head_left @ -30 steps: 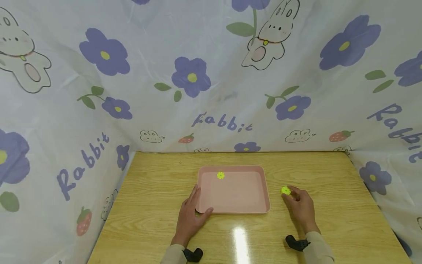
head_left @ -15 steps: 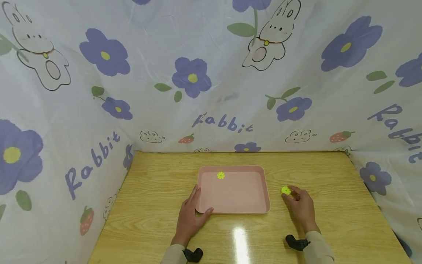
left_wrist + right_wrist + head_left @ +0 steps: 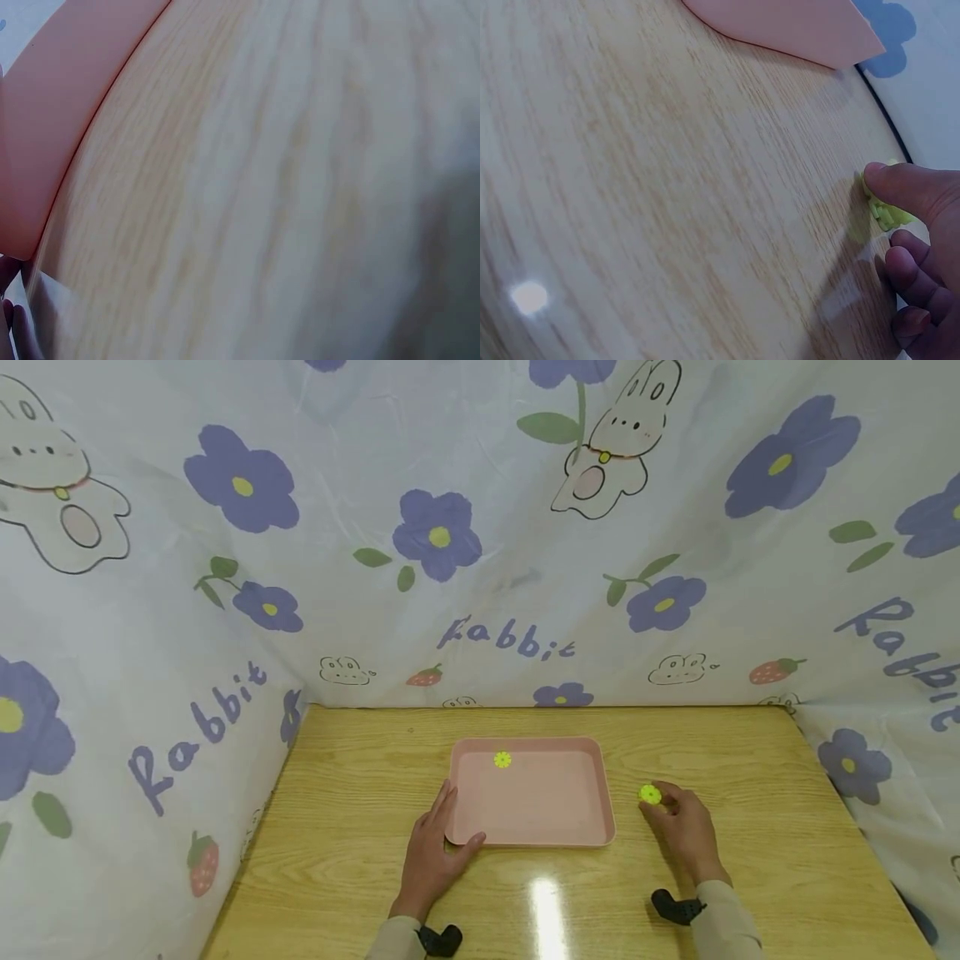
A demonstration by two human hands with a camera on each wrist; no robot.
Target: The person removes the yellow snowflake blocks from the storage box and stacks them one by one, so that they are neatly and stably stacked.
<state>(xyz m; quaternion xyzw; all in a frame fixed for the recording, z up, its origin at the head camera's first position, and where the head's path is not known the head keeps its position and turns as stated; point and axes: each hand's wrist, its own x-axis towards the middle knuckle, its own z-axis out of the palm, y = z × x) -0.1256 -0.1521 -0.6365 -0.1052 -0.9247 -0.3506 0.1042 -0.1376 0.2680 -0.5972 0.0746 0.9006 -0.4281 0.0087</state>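
Observation:
In the head view, a shallow pink tray (image 3: 534, 802) lies on the wooden table. My left hand (image 3: 433, 852) rests at its front left corner, fingers straight along the left side and thumb at the front rim. A flat yellow-green flower-shaped piece (image 3: 502, 760) lies inside, towards the back left. To the right of the tray, my right hand (image 3: 686, 835) pinches another flower-shaped piece (image 3: 649, 794) between thumb and fingers. The right wrist view shows this piece (image 3: 889, 214) partly covered by the thumb. Only the left hand's fingertips (image 3: 9, 315) appear at the left wrist view's edge.
A white cloth (image 3: 510, 581) printed with rabbits and purple flowers hangs behind the table (image 3: 360, 777) and along both sides. Each wrist carries a black camera mount (image 3: 441, 940). A bright light reflection lies on the table in front of the tray.
The cloth on the left has swayed back and forth. Both hands, the tray and the flower-shaped pieces stay practically where they were.

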